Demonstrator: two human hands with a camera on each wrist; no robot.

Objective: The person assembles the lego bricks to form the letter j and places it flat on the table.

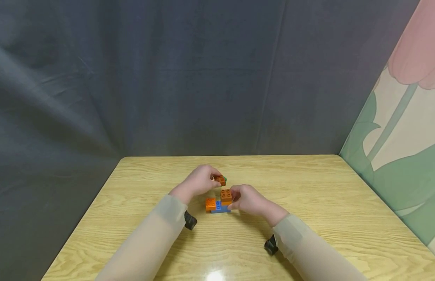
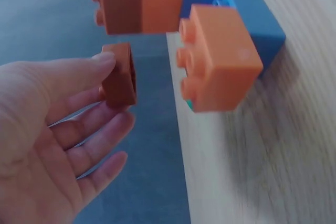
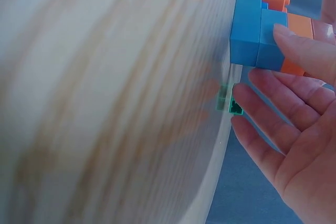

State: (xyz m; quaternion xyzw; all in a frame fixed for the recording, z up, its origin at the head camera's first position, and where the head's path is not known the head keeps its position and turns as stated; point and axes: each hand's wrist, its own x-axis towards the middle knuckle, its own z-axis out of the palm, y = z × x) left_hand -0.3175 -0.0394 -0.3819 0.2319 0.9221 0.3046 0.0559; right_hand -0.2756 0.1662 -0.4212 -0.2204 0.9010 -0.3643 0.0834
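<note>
My left hand (image 1: 200, 181) pinches a brown toy building brick (image 2: 119, 77) between thumb and fingers, its hollow underside facing the other bricks in the left wrist view. Nearer to me stands a built piece with a blue base (image 3: 245, 24). One orange brick (image 1: 210, 203) tops its left end; at its right end a brown brick (image 1: 226, 194) sits over another orange brick (image 3: 298, 24). With the thumb on its blue and the fingers behind, my right hand (image 1: 250, 200) holds the piece at that right end. The held brown brick is apart from it.
A green brick (image 3: 236, 106) lies on the table behind the built piece, mostly hidden in the head view. The wooden table (image 1: 291, 175) ends at a dark curtain (image 1: 203, 97) at the back and left. A wall with a flower print (image 1: 407, 168) borders the right.
</note>
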